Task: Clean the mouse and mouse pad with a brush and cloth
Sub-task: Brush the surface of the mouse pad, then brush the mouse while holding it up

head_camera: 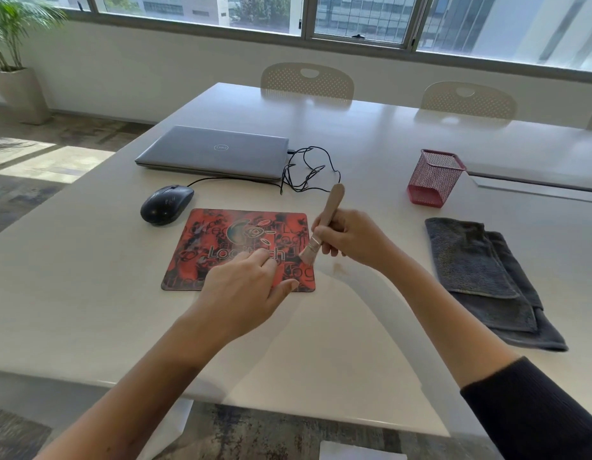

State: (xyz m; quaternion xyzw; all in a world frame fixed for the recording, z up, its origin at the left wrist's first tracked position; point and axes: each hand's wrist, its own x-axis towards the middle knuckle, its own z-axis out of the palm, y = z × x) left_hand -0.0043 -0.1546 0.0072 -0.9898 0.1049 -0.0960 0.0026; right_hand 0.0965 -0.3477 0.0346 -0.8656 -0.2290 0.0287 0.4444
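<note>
Right hand [349,239] sweeps brush [322,227] over mouse pad [205,257]; left hand [246,287] presses it flat.

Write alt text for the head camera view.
A person's right hand brushes the right edge of a red mouse pad with a small brush while the left hand steadies it. A black mouse, closed laptop and folded grey cloth lie nearby.

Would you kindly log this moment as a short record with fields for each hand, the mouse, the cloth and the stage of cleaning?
left hand: pressed flat on the mouse pad
right hand: holds brush, bristles at the pad's right edge
mouse: on the table, off the pad's far left corner
cloth: folded, untouched, right of the pad
stage: brushing the pad
</note>
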